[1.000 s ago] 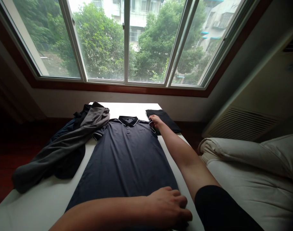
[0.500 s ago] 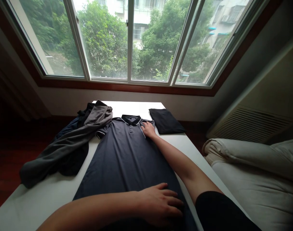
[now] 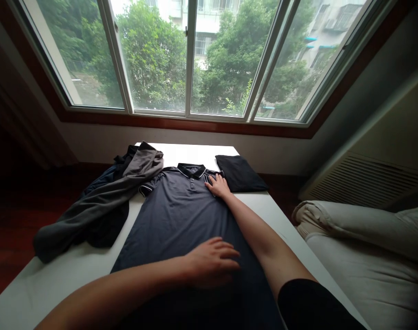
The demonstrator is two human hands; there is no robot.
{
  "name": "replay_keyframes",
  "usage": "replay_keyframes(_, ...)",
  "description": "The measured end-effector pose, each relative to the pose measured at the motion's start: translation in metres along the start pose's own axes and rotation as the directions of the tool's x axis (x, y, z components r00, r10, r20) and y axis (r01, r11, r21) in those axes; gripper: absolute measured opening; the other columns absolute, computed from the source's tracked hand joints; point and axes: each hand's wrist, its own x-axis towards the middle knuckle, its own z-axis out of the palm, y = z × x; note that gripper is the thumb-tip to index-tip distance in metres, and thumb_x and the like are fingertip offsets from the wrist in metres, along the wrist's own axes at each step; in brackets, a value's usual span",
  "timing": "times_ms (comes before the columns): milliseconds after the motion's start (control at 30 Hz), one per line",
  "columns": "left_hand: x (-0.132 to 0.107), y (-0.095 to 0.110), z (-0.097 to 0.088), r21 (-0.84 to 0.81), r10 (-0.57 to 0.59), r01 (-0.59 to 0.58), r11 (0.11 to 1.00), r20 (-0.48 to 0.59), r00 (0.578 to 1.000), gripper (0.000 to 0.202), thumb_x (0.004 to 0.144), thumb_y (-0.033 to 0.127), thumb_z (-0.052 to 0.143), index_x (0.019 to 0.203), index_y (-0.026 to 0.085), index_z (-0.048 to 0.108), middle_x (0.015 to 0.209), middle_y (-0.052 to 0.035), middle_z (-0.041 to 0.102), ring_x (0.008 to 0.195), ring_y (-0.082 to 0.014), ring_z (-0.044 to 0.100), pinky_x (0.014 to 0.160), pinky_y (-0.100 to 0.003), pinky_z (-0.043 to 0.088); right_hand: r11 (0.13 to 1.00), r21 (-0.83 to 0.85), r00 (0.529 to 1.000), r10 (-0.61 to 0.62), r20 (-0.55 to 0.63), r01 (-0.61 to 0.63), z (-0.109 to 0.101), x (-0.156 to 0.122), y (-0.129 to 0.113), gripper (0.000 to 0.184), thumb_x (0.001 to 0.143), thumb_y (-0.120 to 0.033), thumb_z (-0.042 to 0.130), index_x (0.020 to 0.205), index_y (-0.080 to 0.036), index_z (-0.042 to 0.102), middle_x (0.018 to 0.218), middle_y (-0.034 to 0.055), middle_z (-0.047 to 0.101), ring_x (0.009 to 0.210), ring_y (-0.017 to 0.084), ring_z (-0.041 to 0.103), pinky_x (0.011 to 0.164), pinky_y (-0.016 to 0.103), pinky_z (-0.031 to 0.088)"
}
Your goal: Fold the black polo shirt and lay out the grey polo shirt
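Note:
A dark grey-blue polo shirt [image 3: 174, 211] lies spread on the white table, its black, white-edged collar toward the window and its buttoned placket facing up. My right hand [image 3: 218, 185] rests with fingers spread on the sleeve and shoulder at the shirt's right side; the white-trimmed sleeve appears turned inward under it. Across the lower part of the shirt reaches my left hand [image 3: 212, 261], fingers stretched out and apart, holding nothing. Whether it touches the cloth I cannot tell. My forearm and the frame's bottom edge hide the lower hem.
Left of the shirt, a heap of grey and dark clothes [image 3: 106, 197] hangs over the edge of the table [image 3: 74, 284]. A folded black garment [image 3: 241, 174] lies at the back right. Beyond the table's right side stands a pale sofa [image 3: 363, 247]; a window is behind.
My left hand has moved up and left over the shirt from its lower right side. My right hand stays at the sleeve, its fingers spread a little more. The view has shifted slightly.

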Motion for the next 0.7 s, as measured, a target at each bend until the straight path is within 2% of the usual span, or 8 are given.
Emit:
replay_keyframes(67, -0.022, -0.042, -0.026, 0.059, -0.237, 0.247, 0.967, -0.136, 0.962, 0.038, 0.098, 0.037, 0.059, 0.134, 0.027, 0.063, 0.151, -0.0059, 0.057, 0.141, -0.0265, 0.049, 0.123, -0.047, 0.032, 1.0, 0.008, 0.999, -0.029, -0.039, 0.029, 0.0, -0.005, -0.002, 0.067, 0.104, -0.063, 0.045, 0.16, -0.027, 0.043, 0.172, 0.0143, 0.022, 0.159, 0.03, 0.018, 0.127, 0.051, 0.012)
replay_keyframes(100, -0.036, -0.065, -0.04, 0.09, -0.366, 0.392, 0.916, -0.218, 0.905, 0.037, 0.098, 0.034, 0.058, 0.133, 0.027, 0.064, 0.152, -0.0068, 0.056, 0.141, -0.0269, 0.048, 0.123, -0.045, 0.032, 0.999, 0.006, 0.997, -0.041, -0.066, 0.041, 0.0, -0.007, -0.003, 0.064, 0.104, -0.059, 0.046, 0.158, -0.026, 0.045, 0.171, 0.0143, 0.025, 0.158, 0.029, 0.021, 0.126, 0.049, 0.014)
replay_keyframes(200, -0.085, -0.132, -0.08, 0.18, -0.656, 0.779, 0.6, -0.447, 0.608, 0.045, 0.096, 0.029, 0.057, 0.141, 0.023, 0.059, 0.155, -0.0123, 0.051, 0.147, -0.0311, 0.039, 0.125, -0.047, 0.026, 0.997, -0.013, 0.981, -0.082, -0.178, 0.081, -0.005, -0.015, -0.009, 0.054, 0.105, -0.047, 0.049, 0.152, -0.021, 0.053, 0.164, 0.0155, 0.038, 0.151, 0.028, 0.034, 0.125, 0.043, 0.021)
replay_keyframes(267, -0.117, -0.168, -0.099, 0.215, -0.713, 0.898, 0.384, -0.549, 0.437, 0.056, 0.093, 0.029, 0.06, 0.148, 0.019, 0.053, 0.158, -0.0162, 0.045, 0.15, -0.0351, 0.031, 0.125, -0.05, 0.023, 0.994, -0.015, 0.965, -0.111, -0.238, 0.111, -0.008, -0.021, -0.012, 0.046, 0.105, -0.04, 0.05, 0.145, -0.02, 0.059, 0.157, 0.0147, 0.048, 0.143, 0.028, 0.043, 0.122, 0.038, 0.027)
replay_keyframes(400, -0.155, -0.212, -0.121, 0.107, -0.81, 0.975, 0.197, -0.542, 0.223, 0.047, 0.091, 0.029, 0.06, 0.136, 0.018, 0.062, 0.145, -0.0188, 0.057, 0.138, -0.0383, 0.045, 0.117, -0.051, 0.031, 0.994, 0.001, 0.958, -0.108, -0.266, 0.112, -0.011, -0.027, -0.015, 0.035, 0.105, -0.034, 0.049, 0.131, -0.02, 0.068, 0.143, 0.013, 0.059, 0.127, 0.027, 0.054, 0.111, 0.033, 0.038)
replay_keyframes(567, -0.158, -0.241, -0.155, -0.307, -0.888, 0.951, 0.038, -0.448, -0.109, 0.031, 0.098, 0.038, 0.051, 0.104, 0.015, 0.072, 0.117, -0.0191, 0.072, 0.119, -0.0384, 0.061, 0.101, -0.05, 0.044, 0.995, -0.014, 0.956, -0.096, -0.279, 0.096, -0.011, -0.027, -0.013, 0.03, 0.105, -0.034, 0.049, 0.121, -0.02, 0.071, 0.137, 0.0127, 0.061, 0.122, 0.026, 0.055, 0.104, 0.032, 0.042)
replay_keyframes(633, -0.157, -0.247, -0.17, -0.375, -0.886, 0.927, 0.009, -0.432, -0.166, 0.035, 0.099, 0.038, 0.048, 0.103, 0.012, 0.071, 0.106, -0.0202, 0.074, 0.109, -0.0377, 0.066, 0.091, -0.048, 0.049, 0.996, -0.009, 0.957, -0.087, -0.276, 0.088, -0.011, -0.026, -0.012, 0.03, 0.105, -0.034, 0.049, 0.12, -0.02, 0.071, 0.136, 0.0127, 0.062, 0.121, 0.026, 0.056, 0.103, 0.032, 0.043)
replay_keyframes(700, -0.154, -0.25, -0.18, -0.435, -0.881, 0.9, 0.034, -0.439, -0.179, 0.037, 0.099, 0.037, 0.046, 0.104, 0.008, 0.069, 0.098, -0.0205, 0.074, 0.101, -0.0367, 0.067, 0.086, -0.048, 0.05, 0.997, -0.004, 0.958, -0.081, -0.275, 0.083, -0.011, -0.026, -0.011, 0.03, 0.105, -0.034, 0.049, 0.12, -0.02, 0.071, 0.134, 0.0127, 0.062, 0.119, 0.026, 0.057, 0.103, 0.031, 0.043)
